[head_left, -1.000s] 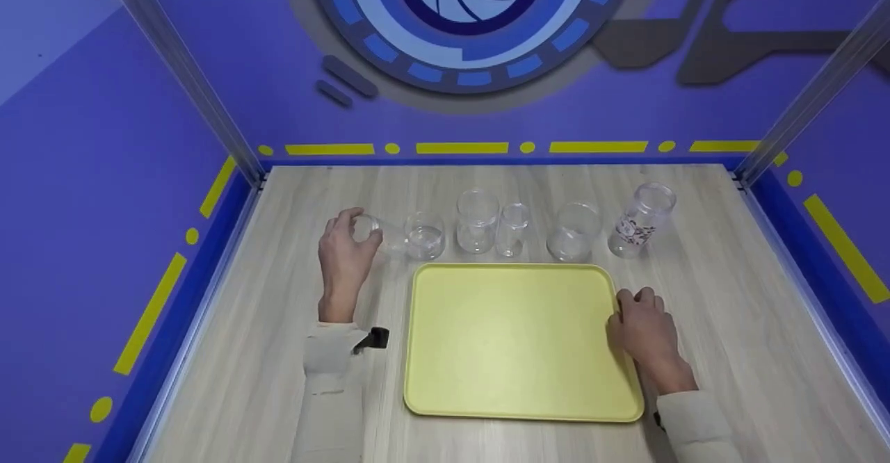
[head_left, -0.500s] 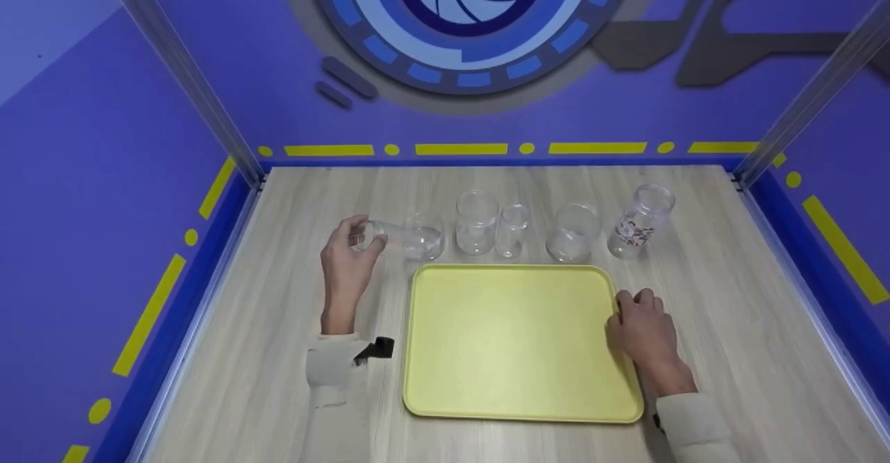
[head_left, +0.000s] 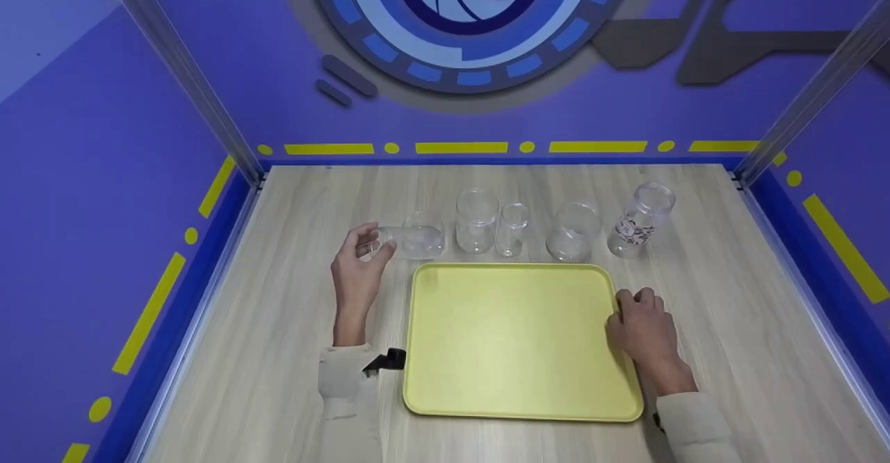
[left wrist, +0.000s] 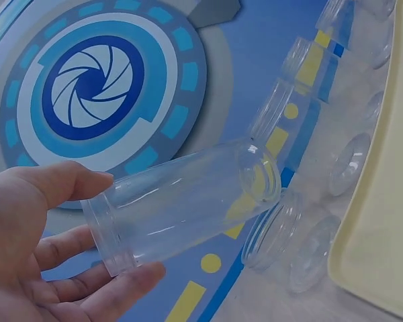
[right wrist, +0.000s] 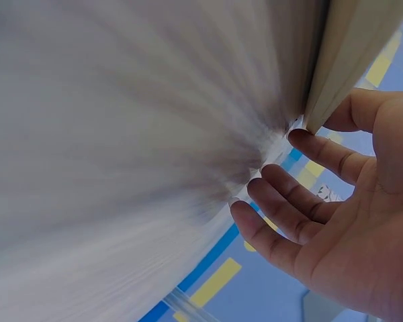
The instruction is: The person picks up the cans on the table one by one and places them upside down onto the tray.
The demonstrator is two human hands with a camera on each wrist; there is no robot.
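My left hand (head_left: 357, 275) holds a tall clear glass (left wrist: 188, 201) by one end, thumb on one side and fingers on the other. The glass lies nearly sideways, its far end pointing right. That end overlaps a short clear glass (head_left: 424, 242) standing on the table, and in the left wrist view it is right at that glass's rim. At the right side of a yellow tray (head_left: 521, 345), my right hand (head_left: 645, 331) pinches the edge. In the right wrist view the thumb lies behind the tray edge (right wrist: 346, 60), with the index fingertip against its near side.
Right of the short glass stand a tall glass (head_left: 477, 223), a slim glass (head_left: 513, 230), a wide glass (head_left: 573, 233) and a flower-printed glass (head_left: 634, 226), in a row behind the tray. Blue panels (head_left: 445, 122) wall the wooden table (head_left: 278, 379).
My left hand has moved right and slightly toward me, bringing the tall glass across the short one's position. The right hand and tray have stayed put.
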